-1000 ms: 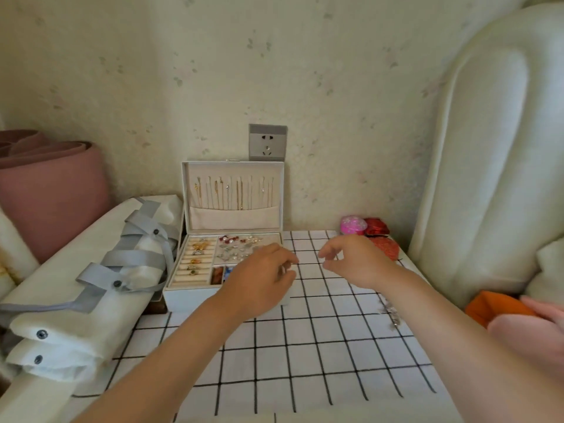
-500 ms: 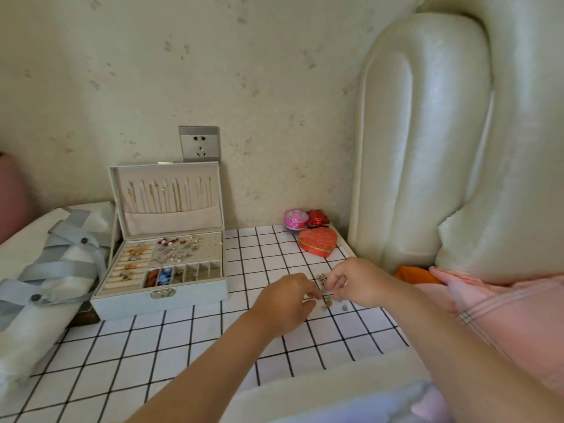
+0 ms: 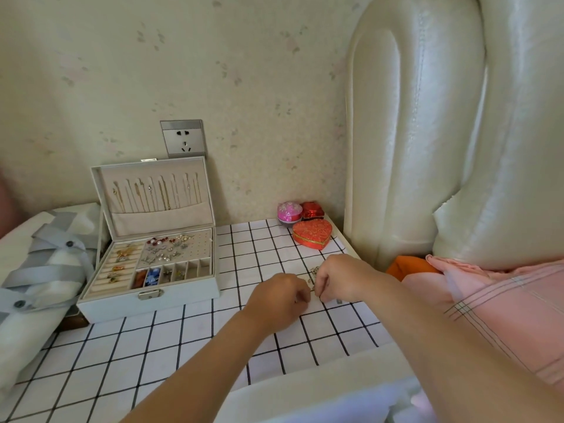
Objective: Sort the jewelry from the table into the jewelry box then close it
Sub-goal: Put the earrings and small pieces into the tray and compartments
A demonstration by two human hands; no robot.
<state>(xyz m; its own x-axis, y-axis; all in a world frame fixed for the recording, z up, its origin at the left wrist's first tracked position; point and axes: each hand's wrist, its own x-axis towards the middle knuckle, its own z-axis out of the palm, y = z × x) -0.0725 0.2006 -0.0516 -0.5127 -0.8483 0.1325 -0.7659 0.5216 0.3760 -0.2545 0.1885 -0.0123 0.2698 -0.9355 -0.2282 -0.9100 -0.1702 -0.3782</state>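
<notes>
A white jewelry box [image 3: 146,303] stands open at the table's left, its lid upright with chains hanging inside. Its tray holds rings, earrings and small coloured pieces. Both hands meet at the table's right side, well apart from the box. My left hand [image 3: 279,297] and my right hand [image 3: 341,277] pinch with curled fingers at small silver jewelry [image 3: 314,271] lying on the checked cloth [image 3: 183,346]. Most of that jewelry is hidden under the fingers. Which hand actually grips a piece I cannot tell.
A red heart-shaped box [image 3: 312,234], a pink round box [image 3: 289,211] and a small red box [image 3: 312,210] sit at the back right. A cream padded headboard [image 3: 427,132] rises on the right. Pink bedding [image 3: 503,306] lies beside it. Rolled white fabric with grey straps [image 3: 39,270] lies left of the box.
Both hands left the jewelry box and travelled right to the loose jewelry near the table's right edge. The view swung right with them, and the fingers have closed in on the pieces.
</notes>
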